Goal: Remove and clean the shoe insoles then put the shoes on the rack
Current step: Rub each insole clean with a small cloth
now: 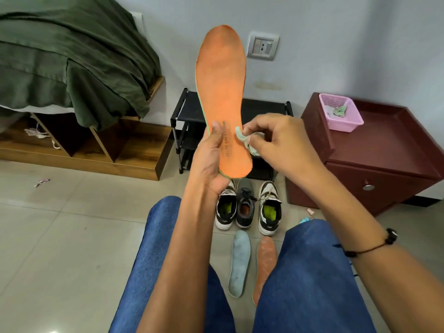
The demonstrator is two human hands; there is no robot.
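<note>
My left hand point(211, 159) grips the heel end of an orange insole point(221, 92) and holds it upright in front of me. My right hand point(276, 143) pinches a small pale green cloth point(242, 138) against the insole's right edge near the heel. On the floor stand three shoes: a white and black shoe point(225, 210), a dark grey shoe point(245, 207) and a second white and black shoe point(269, 210). In front of them lie a light blue insole point(239, 263) and another orange insole point(265, 260). The black shoe rack point(185, 121) stands against the wall behind the raised insole.
A dark red cabinet point(384, 152) on the right carries a pink basket point(341, 114) with cloths in it. A wooden bed frame with a green blanket point(72, 68) fills the left. My knees in blue trousers point(312, 272) flank the insoles on the tiled floor.
</note>
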